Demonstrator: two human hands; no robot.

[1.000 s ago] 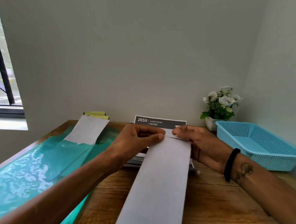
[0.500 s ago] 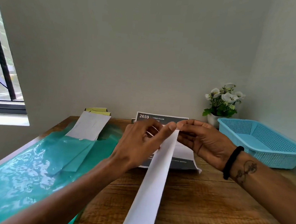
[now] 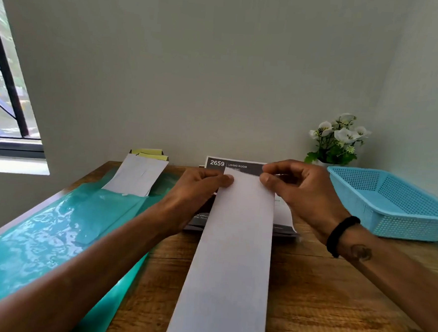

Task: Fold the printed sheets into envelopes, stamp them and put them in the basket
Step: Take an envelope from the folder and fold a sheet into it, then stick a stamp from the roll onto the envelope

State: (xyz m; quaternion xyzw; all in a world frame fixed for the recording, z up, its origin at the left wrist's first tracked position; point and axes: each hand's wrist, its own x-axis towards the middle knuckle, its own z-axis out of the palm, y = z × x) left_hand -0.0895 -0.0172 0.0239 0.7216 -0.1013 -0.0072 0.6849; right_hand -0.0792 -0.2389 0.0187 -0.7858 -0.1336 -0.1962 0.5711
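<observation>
At nine o'clock a window point(image 3: 2, 93) with a dark frame let in daylight. Below it, from eight o'clock in toward the middle, a shiny green plastic sheet point(image 3: 52, 234) covered the left part of the wooden table point(image 3: 331, 316). At its far end, near eleven o'clock, white envelopes point(image 3: 136, 177) lay with their near ends tucked under the green plastic, and yellow paper point(image 3: 148, 153) showed just behind them against the wall.

The left hand point(image 3: 198, 190) came in from seven o'clock, its forearm lying over the green sheet. Its thumb and curled fingers pinched the left far corner of a long folded sheet point(image 3: 234, 257). This white strip ran from the middle of the view down to six o'clock and out of the bottom edge, blank side up, and its far end was lifted over the stack of printed sheets point(image 3: 238, 165). The stack lay at twelve o'clock near the wall; its top page showed a dark header reading "2659 LIVING ROOM".

The right hand point(image 3: 304, 195) came in from four o'clock, a black band point(image 3: 340, 235) on its wrist. Its thumb and bent forefinger pinched the right far corner of the strip, the other fingers curled loosely behind.

At one o'clock a small pot of white flowers point(image 3: 336, 140) stood against the wall. Just beside it, at two to three o'clock, sat the blue basket point(image 3: 403, 225); nothing could be made out inside it.
</observation>
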